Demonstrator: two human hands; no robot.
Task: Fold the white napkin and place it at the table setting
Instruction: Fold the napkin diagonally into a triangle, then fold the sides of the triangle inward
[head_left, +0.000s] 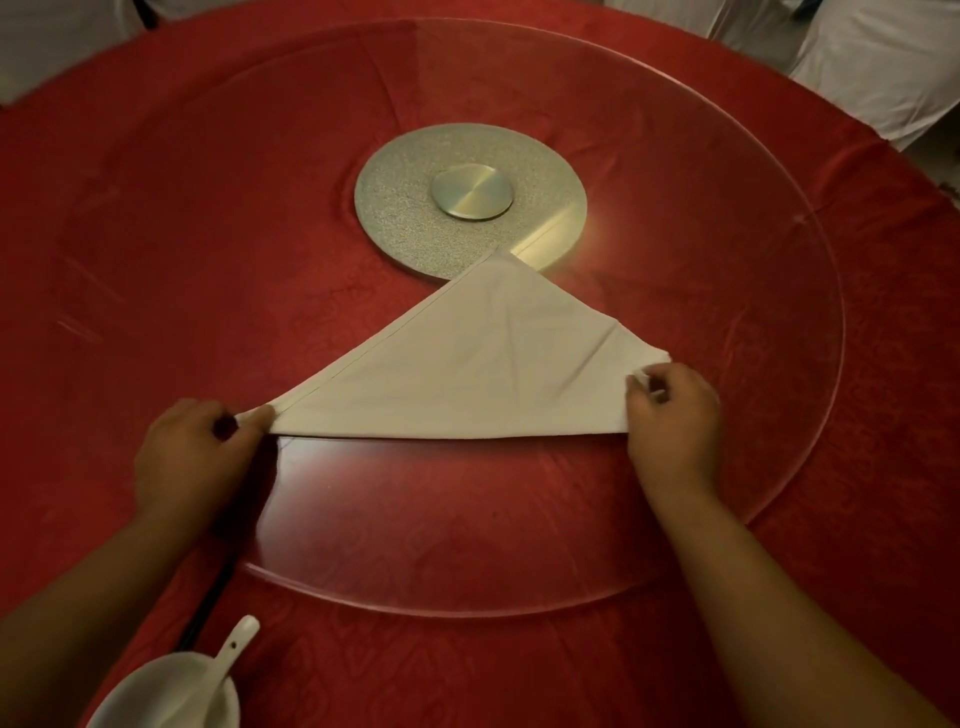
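Hands first: my left hand (195, 457) and right hand (672, 415) each pinch an end corner of the white napkin (467, 364), fingers closed on the cloth. Under it all lies the surface (104, 234), draped in red, carrying a glass turntable (727, 260) on a silver hub (415, 208). The napkin lies on the glass as a triangle, long fold toward me, apex reaching the hub's near rim. Smooth glass gives cloth little grip, I judge; an uneven pull from either hand could slide the triangle or turn the disc beneath it, skewing the fold. The hemmed edges on the left slope look slightly offset, and may splay if I let go too soon. Near me sit a white bowl (166, 696) with a porcelain spoon (234, 649), beside dark chopsticks (208, 608) my left forearm could knock.
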